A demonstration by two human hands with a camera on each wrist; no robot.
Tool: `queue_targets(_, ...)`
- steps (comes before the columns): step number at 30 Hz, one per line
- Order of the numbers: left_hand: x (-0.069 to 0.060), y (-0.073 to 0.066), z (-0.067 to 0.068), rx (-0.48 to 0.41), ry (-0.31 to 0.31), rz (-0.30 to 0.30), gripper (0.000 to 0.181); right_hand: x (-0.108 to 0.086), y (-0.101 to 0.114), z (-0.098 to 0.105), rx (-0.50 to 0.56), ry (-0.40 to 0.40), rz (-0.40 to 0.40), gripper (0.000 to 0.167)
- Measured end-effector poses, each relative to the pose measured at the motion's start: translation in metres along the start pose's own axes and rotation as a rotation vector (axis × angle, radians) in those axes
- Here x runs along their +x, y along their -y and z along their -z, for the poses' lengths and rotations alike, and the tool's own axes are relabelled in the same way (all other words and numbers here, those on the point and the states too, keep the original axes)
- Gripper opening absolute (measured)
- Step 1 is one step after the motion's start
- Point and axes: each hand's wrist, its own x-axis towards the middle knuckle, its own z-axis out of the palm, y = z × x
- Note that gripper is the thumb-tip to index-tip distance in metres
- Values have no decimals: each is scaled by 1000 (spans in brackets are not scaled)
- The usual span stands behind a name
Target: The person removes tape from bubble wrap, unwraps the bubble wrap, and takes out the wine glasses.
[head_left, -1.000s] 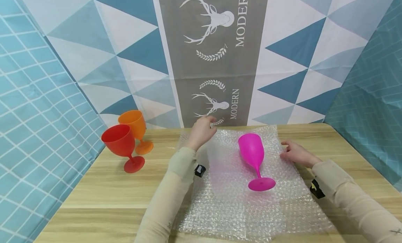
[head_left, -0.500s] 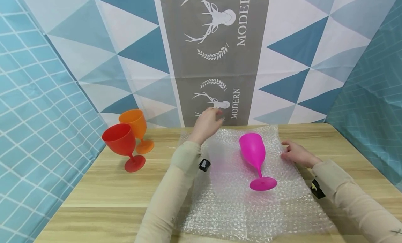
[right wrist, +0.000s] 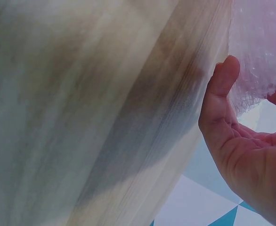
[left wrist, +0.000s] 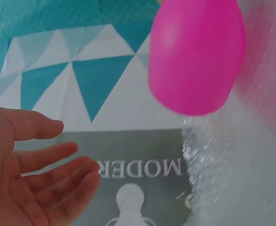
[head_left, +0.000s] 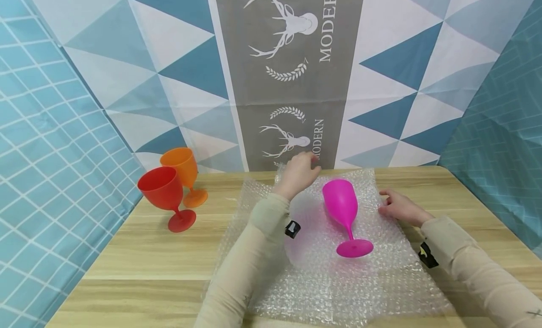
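A magenta plastic goblet (head_left: 340, 203) lies on its side on a sheet of bubble wrap (head_left: 334, 290), its foot toward the person. Left of its rim, my left hand (head_left: 299, 174) hovers over the wrap's far part, fingers relaxed and apart. The left wrist view shows that hand (left wrist: 48, 174) holding nothing, with the goblet's bowl (left wrist: 197, 56) nearby. Beside the wrap's right edge rests my right hand (head_left: 400, 207), loosely bent. In the right wrist view, the wrap (right wrist: 255, 56) shows between its thumb and fingers; no firm pinch is visible.
A red goblet (head_left: 163, 189) and an orange goblet (head_left: 182, 168) stand upright at the left of the wooden table (head_left: 139, 267). A patterned cloth backdrop (head_left: 292, 92) rises behind the table's far edge.
My left hand rises slightly, then moves right toward the goblet's rim. The wrap's left part now stands raised around that forearm. My right hand and the goblet stay in place.
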Motion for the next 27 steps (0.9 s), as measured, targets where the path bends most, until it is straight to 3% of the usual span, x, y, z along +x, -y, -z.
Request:
queue_targets(4, -1, -5, -13, -77, 37, 24, 44, -1, 0, -1, -1, 0, 0, 62)
queue_targets(7, -5, -10, -19, -137, 83, 82, 60, -1, 0, -1, -5, 2, -8, 62)
queue_targets(16, -7, -13, -50, -119, 173, 100, 80, -1, -1, -1, -3, 2, -15, 61)
queue_targets(23, -13, -21, -68, -244, 202, 246, 91, 0, -1, 0, 3, 0, -15, 62)
queue_targets(27, -17, -25, -76, -245, 189, 315, 91, -1, 0, 0, -10, -6, -6, 62)
